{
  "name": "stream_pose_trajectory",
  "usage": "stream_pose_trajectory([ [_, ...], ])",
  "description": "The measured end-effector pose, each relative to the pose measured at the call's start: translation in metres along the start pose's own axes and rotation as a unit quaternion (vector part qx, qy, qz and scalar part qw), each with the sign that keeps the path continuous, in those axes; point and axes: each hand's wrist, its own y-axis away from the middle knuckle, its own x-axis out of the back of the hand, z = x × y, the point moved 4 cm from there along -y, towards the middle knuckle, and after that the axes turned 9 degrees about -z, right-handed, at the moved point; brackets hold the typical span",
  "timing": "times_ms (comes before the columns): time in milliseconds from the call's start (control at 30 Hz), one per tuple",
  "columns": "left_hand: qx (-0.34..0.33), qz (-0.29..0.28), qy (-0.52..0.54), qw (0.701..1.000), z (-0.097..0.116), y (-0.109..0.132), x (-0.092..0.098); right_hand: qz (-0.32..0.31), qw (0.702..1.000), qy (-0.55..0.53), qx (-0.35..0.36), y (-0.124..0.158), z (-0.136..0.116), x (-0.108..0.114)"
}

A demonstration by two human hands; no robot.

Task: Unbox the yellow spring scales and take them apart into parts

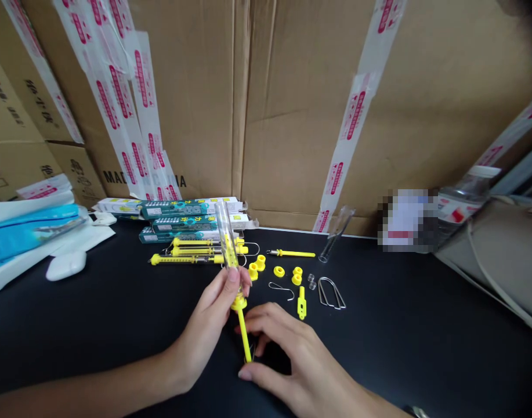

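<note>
My left hand (213, 319) is closed around a clear plastic tube (225, 232) that stands tilted, its top leaning away from me. A yellow rod (243, 334) sticks out of the tube's lower end through a yellow cap. My right hand (287, 360) pinches the lower tip of that rod close to the black table (118, 325). Just beyond my fingers lie small yellow caps (278, 271), a yellow slider piece (301, 303), a wire hook (282, 289), a small spring (311, 281) and wire loops (330, 293).
Assembled yellow spring scales (191, 251) and their green boxes (183, 220) lie at the back left. Another yellow rod (292, 253) and an empty clear tube (335, 235) lie behind the parts. A white mouse (65, 265), a water bottle (466, 194) and cardboard boxes (292, 104) surround the table.
</note>
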Motion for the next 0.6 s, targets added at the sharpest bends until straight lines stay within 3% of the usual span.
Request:
stream_pose_trajectory([
  [167,-0.009,-0.018,-0.039,0.999,0.006,0.003,0.002,-0.027,0.998,0.050,0.026,0.005,-0.001,0.002],
  [333,-0.024,-0.046,-0.050,0.997,0.011,0.005,-0.004,0.017,0.997,0.049,0.051,0.009,-0.004,0.008],
  [467,-0.028,-0.067,-0.048,0.996,0.013,0.007,-0.010,0.038,0.995,-0.083,-0.036,0.006,0.009,0.007],
  [600,-0.035,-0.080,-0.062,0.994,0.011,0.008,-0.009,0.053,0.963,-0.246,-0.094,0.003,0.018,0.005],
])
